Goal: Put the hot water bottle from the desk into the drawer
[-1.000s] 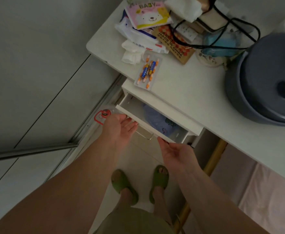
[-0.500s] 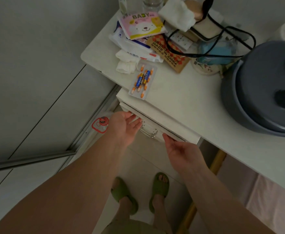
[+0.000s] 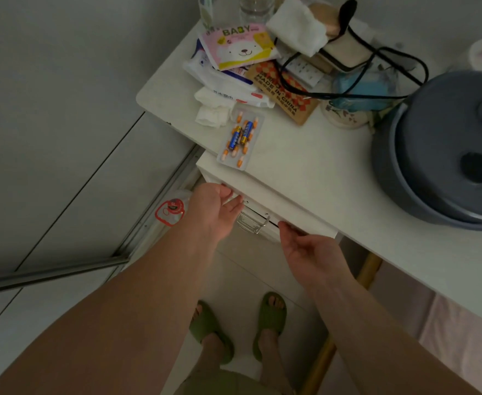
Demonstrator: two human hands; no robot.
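The white drawer [image 3: 265,220] under the desk's left end is pushed in flush, and its metal handle [image 3: 252,222] shows between my hands. My left hand [image 3: 217,208] rests with spread fingers flat against the drawer front's left part. My right hand [image 3: 309,252] is open just below the drawer's right edge, fingertips touching it. No hot water bottle shows anywhere; the drawer's inside is hidden.
The white desk [image 3: 319,172] carries a blister pack with batteries [image 3: 241,139], tissue packets [image 3: 234,69], a baby wipes pack [image 3: 240,47], a tangle of black cable [image 3: 356,72] and a large grey lidded pot [image 3: 451,149]. My feet in green slippers [image 3: 242,323] stand on pale floor tiles.
The drawer, open with a blue item inside a second ago, has been pushed shut by both hands. The view has tilted slightly toward the desk.
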